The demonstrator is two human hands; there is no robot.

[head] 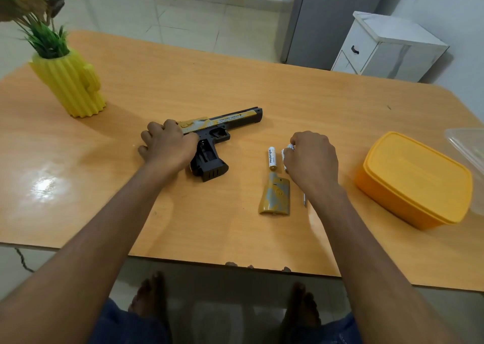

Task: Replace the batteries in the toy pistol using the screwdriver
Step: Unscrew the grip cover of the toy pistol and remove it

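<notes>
Fingers of the left hand (167, 144) are curling over the rear of the toy pistol (217, 134), pressing it flat against the tabletop (183, 87) near its middle. The pistol is lying on its side with the barrel pointing toward the far right corner and the grip angling back toward the near edge. The grip's side is standing open, showing the dark battery compartment just beside the left hand's thumb side.

Toward the right edge from the pistol, the right hand (311, 160) is resting knuckles-up, its fingers closing narrowly around a white battery (286, 151), of which only a small part is showing at the fingertips. A second battery (272, 158), white with a gold end and printed lettering, is lying free on the tabletop just beside those fingers, between the right hand and the pistol grip. Nearer the near edge, the removed grip cover (275, 197), yellow and grey, is lying flat just beside the right wrist. A thin metal shaft, apparently the screwdriver (304, 199), is peeking out from under the right wrist, most of it hidden.

A yellow lidded container (413, 178) is sitting near the right edge, well apart from the pistol, and a yellow cactus-shaped vase (70, 81) with greenery is standing toward the far left corner.
</notes>
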